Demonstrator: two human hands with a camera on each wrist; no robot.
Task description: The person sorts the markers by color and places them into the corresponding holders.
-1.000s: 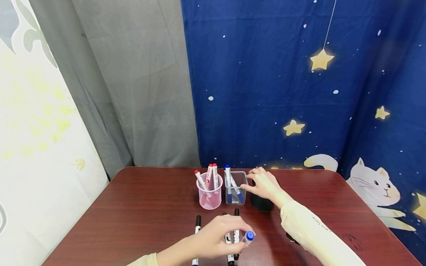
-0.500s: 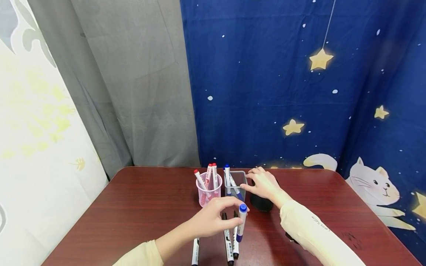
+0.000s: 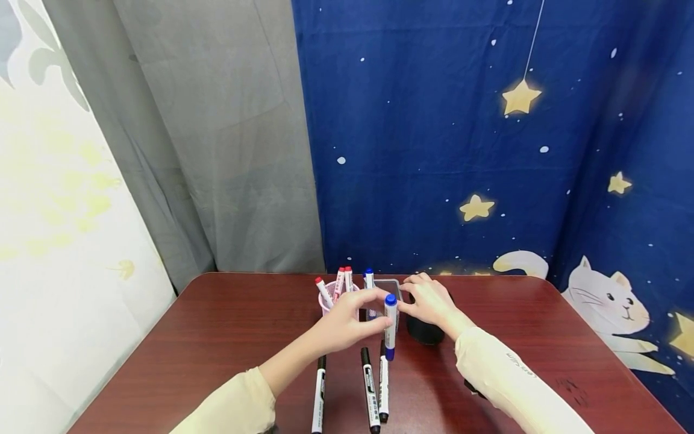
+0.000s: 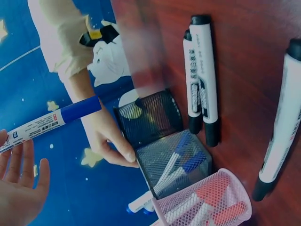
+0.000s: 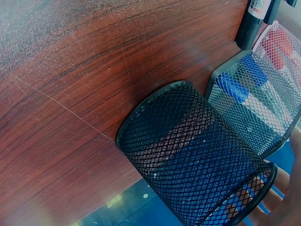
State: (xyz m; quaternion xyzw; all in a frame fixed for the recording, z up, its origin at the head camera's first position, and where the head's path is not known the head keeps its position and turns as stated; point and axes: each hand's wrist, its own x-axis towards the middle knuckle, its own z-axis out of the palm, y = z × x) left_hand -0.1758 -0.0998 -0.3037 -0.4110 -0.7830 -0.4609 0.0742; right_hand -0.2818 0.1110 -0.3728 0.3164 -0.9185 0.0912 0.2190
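Note:
My left hand [image 3: 344,322] pinches a blue-capped whiteboard marker [image 3: 390,330] between thumb and fingers. The marker stands nearly upright above the table, in front of the grey mesh pen holder [image 4: 176,157]. Blue markers [image 5: 256,108] are inside that square holder. On its right side, my right hand [image 3: 431,301] touches the rim with extended thumb and fingers. Below this hand is a round black mesh pen holder [image 5: 188,155], with no pens visible inside. The left hand partly hides the grey holder in the head view.
A pink mesh pen holder [image 4: 202,200] with red-capped markers [image 3: 325,293] stands left of the grey one. Several black-capped markers [image 3: 370,389] lie on the brown table [image 3: 244,337] nearer the front. A blue curtain [image 3: 412,150] hangs behind.
My left hand has carried the blue marker forward toward the grey pen holder, and the marker has turned more upright. My right hand stays at the holder's rim.

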